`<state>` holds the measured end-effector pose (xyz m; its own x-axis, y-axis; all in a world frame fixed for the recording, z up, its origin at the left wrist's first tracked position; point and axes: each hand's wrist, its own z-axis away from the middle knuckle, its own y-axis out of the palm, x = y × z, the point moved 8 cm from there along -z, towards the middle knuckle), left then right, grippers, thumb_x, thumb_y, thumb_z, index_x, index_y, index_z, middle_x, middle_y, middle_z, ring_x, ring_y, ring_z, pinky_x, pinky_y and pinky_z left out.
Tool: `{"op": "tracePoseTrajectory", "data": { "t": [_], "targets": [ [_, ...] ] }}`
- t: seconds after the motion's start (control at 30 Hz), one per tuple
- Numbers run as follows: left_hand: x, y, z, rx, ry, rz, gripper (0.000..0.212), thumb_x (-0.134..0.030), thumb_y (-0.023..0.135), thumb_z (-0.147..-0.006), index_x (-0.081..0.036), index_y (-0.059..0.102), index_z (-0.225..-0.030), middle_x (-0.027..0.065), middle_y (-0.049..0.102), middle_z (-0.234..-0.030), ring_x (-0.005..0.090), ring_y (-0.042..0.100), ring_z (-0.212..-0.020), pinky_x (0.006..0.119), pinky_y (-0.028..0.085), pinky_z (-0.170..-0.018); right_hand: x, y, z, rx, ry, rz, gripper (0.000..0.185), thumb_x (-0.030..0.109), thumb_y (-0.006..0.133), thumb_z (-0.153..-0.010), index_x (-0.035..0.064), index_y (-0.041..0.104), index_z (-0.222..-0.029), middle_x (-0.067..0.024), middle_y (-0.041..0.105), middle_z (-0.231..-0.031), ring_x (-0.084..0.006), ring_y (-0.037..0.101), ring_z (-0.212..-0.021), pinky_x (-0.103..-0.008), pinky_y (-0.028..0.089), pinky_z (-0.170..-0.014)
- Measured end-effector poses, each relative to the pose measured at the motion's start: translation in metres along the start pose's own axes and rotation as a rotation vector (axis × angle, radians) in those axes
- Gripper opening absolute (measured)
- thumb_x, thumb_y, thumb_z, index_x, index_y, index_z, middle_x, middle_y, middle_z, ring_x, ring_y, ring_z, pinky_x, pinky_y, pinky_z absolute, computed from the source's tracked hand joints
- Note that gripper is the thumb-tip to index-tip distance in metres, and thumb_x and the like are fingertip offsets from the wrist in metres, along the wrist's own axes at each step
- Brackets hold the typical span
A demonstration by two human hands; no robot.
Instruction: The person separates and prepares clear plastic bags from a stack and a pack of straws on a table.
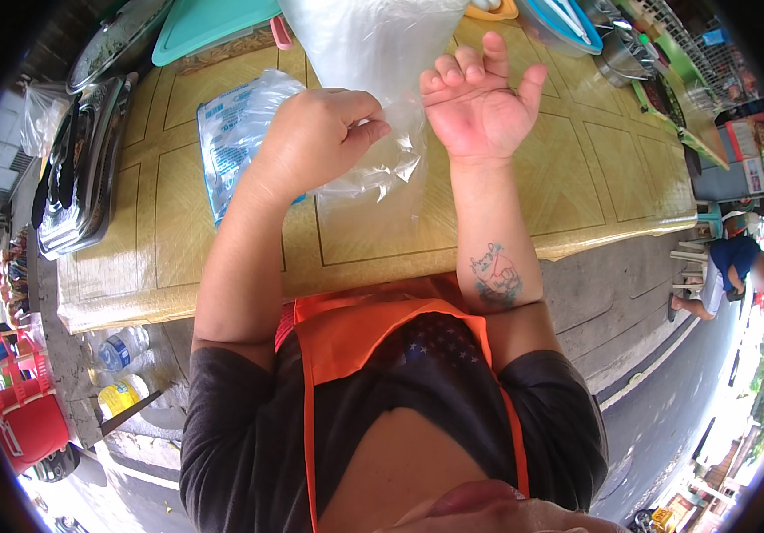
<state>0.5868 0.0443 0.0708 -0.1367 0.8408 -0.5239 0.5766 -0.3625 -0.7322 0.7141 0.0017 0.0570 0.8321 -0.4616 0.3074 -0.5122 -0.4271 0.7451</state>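
Observation:
My left hand (325,136) is over the table with thumb and fingertips pinched together on a thin clear plastic bag (382,193). The film spreads out below and to the right of the fingers. Palm up, my right hand (478,106) is held above the table to the right of the bag, fingers apart and holding nothing. Partly under my left hand and wrist lies a blue-and-white plastic packet (222,133) bearing writing. Beyond both hands is a large, whitish translucent plastic bag (375,40); its contents cannot be made out.
A patterned cover lies on the table (169,280). Metal trays with black tongs (79,166) are at the left. A teal-lidded container (222,33) and a blue-lidded container (568,30) line the far side. A seated person (728,266) is off to the right.

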Motion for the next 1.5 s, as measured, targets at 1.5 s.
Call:
{"op": "tracePoseTrajectory", "data": {
  "t": [1.5],
  "targets": [
    [0.038,-0.029,0.001,-0.223,-0.282,0.031,0.022,-0.022,0.063,-0.079,-0.001,0.056,-0.079,-0.0002,0.038,-0.055,0.0083,0.032,-0.054,0.023,0.030,-0.050,0.170,0.199,0.078,0.724,-0.436,-0.422,0.017,0.012,0.051,-0.081,0.0070,0.063,-0.071,-0.0031,0.057,-0.062,-0.0127,0.048,-0.048,-0.0237,0.036,-0.047]
  ]
}}
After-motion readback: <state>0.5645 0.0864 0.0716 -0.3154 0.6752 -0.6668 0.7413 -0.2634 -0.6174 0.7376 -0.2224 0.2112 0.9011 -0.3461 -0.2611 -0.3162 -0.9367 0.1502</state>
